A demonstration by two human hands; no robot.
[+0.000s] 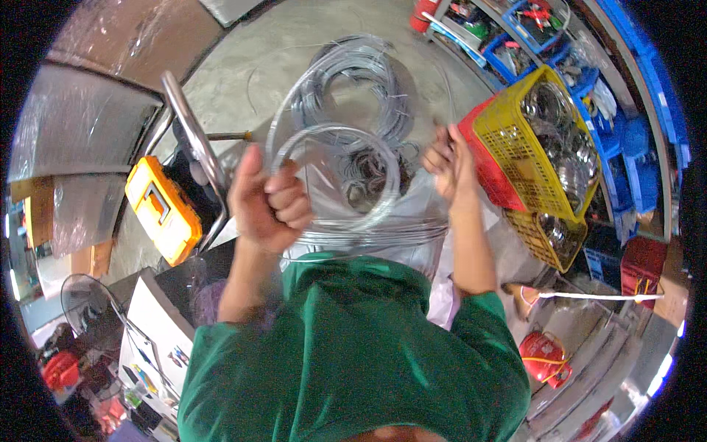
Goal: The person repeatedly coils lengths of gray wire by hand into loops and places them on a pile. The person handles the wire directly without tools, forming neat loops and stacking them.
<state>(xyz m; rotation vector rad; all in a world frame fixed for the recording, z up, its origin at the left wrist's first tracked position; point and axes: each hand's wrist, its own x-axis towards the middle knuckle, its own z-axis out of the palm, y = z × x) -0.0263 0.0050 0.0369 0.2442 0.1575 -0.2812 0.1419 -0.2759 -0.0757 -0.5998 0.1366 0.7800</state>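
Springy wire loops between your two hands

The loose wire loops (395, 173) arch in front of you, with more wire turns (375, 237) running across just ahead of your green shirt (357, 346). Beyond them, a thick wire coil (395, 103) lies on the concrete floor (243, 44). Your left hand (271, 199) is curled into a fist with the thumb raised; its fingers appear closed on the left side of the loops. Your right hand (451, 166) is beyond their right side, fingers bent but blurred, so you cannot tell whether they hold a strand. The yellow plastic basket (508, 140) stands just beside it.

Expect the bare grey metal to be smooth, rather slippery and springy: one strand light, the gathered turns heavier. It should not be fragile, though a sharp bend would likely kink it. Your best hold is probably around several strands together, on opposite sides of the loop, keeping your palms clear of any cut ends.
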